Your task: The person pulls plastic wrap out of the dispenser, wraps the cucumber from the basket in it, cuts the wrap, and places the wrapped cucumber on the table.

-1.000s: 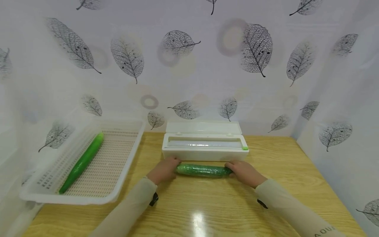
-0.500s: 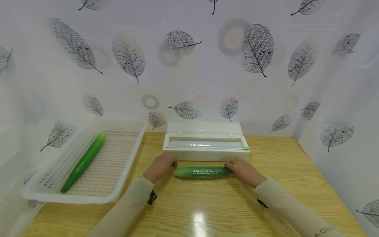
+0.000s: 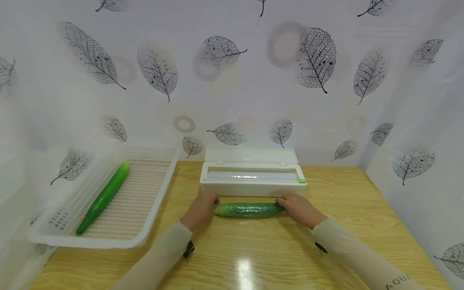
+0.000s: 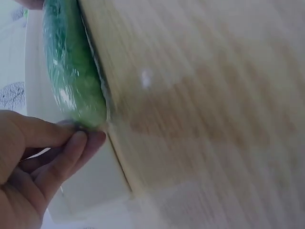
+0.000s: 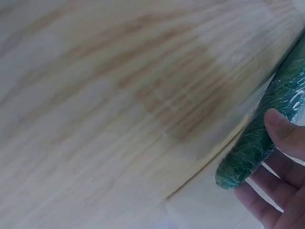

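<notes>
A cucumber wrapped in shiny cling film lies crosswise in front of the dispenser. At its left, paler end my left hand pinches the cling film between thumb and fingertips, right against the tip in the left wrist view. My right hand holds the darker right end, thumb on one side and fingers on the other. Just behind the cucumber stands a white cling film dispenser, its lid raised and a film roll inside.
On the left, a white perforated basket holds an unwrapped green cucumber. Wooden tabletop stretches in front of the hands. A leaf-patterned curtain borders the table's back and sides.
My left hand drew slightly leftward off the cucumber's end, then came back against it. The cucumber shifted only slightly. My right hand has kept its hold.
</notes>
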### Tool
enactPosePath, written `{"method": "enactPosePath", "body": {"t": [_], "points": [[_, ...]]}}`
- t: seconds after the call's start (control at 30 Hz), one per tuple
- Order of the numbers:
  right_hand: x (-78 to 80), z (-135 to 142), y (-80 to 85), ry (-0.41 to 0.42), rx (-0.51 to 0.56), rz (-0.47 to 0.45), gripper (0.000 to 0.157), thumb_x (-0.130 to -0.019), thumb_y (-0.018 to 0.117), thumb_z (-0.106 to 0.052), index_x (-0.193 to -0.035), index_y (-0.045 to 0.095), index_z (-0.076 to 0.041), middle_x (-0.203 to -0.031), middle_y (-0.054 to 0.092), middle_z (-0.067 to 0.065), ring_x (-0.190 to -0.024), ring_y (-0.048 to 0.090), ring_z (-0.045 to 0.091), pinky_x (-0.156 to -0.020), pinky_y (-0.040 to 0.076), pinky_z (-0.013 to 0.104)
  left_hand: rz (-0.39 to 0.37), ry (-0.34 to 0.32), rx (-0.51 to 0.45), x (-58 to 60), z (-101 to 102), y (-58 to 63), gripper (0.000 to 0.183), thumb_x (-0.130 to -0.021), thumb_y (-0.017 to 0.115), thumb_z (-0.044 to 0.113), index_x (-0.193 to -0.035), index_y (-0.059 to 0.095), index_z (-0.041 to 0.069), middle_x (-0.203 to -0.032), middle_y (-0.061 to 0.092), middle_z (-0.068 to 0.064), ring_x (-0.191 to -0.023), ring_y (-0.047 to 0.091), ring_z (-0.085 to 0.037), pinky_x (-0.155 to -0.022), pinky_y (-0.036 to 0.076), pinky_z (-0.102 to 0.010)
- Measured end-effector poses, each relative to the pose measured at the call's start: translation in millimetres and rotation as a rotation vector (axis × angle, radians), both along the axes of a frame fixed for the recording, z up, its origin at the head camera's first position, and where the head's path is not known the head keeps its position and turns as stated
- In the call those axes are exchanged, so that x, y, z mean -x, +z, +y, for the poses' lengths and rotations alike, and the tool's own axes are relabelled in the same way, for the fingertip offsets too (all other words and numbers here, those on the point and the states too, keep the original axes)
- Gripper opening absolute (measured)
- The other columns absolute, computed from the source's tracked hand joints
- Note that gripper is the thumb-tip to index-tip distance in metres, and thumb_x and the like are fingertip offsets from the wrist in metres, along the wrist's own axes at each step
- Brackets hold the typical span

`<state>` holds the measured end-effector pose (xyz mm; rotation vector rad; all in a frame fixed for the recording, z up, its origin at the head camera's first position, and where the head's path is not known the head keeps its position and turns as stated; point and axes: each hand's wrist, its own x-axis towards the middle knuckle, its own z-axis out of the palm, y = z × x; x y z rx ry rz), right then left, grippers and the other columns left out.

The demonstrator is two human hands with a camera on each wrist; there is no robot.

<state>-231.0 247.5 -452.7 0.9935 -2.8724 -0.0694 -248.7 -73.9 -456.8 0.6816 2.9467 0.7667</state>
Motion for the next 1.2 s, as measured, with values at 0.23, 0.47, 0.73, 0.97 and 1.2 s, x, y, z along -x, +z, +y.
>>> {"method": "enactPosePath", "body": {"t": [0.23,0.47,0.73,0.97,1.2], "points": [[0.1,-0.4,-0.7,-0.021,0.011,-0.033,0.039,-0.076,0.074,-0.012,-0.111,0.062,-0.001,-0.105,0.067,0.014,-0.094,0.065,0.027,-0.081,0.054,0.039,-0.058,-0.057,0.102,-5.6,7.8,-2.4,0.012,-0.078,0.059,-0.009,-0.082,0.062,0.002,-0.079,0.063,-0.007,-0.072,0.06,-0.018,-0.07,0.055,-0.034],[0.9,-0.4,1.3,-0.005,0.025,-0.04,0.035,-0.076,0.074,-0.011,-0.108,0.063,-0.001,-0.102,0.069,0.013,-0.092,0.066,0.025,-0.08,0.055,0.038,0.088,-0.095,0.175,-5.8,11.0,-5.8,0.011,-0.077,0.065,-0.007,-0.08,0.061,0.003,-0.079,0.063,-0.008,-0.072,0.06,-0.02,-0.069,0.054,-0.034],[4.4,2.8,-2.3,0.047,0.012,-0.005,0.031,-0.079,0.069,-0.004,-0.11,0.063,-0.002,-0.103,0.069,0.011,-0.093,0.066,0.023,-0.08,0.055,0.035,0.189,-0.176,0.227,0.6,7.1,-7.7,0.018,-0.074,0.065,-0.011,-0.079,0.061,0.006,-0.081,0.065,-0.006,-0.075,0.061,-0.018,-0.071,0.053,-0.033],[3.7,13.9,-3.7,0.007,0.029,-0.005,0.029,-0.082,0.064,0.003,-0.111,0.063,-0.003,-0.104,0.062,0.011,-0.096,0.062,0.025,-0.08,0.055,0.036,0.127,-0.222,0.241,4.4,4.2,-1.6,0.018,-0.075,0.063,-0.013,-0.083,0.062,0.004,-0.084,0.065,-0.009,-0.077,0.061,-0.021,-0.073,0.054,-0.034],[4.2,15.4,-3.4,-0.045,0.024,-0.023,0.022,-0.084,0.063,0.001,-0.105,0.065,-0.003,-0.098,0.064,0.01,-0.09,0.064,0.024,-0.075,0.056,0.035,0.083,-0.22,0.224,3.7,2.6,0.2,0.019,-0.078,0.061,-0.013,-0.092,0.062,0.001,-0.091,0.061,-0.011,-0.083,0.06,-0.023,-0.079,0.053,-0.037]]}}
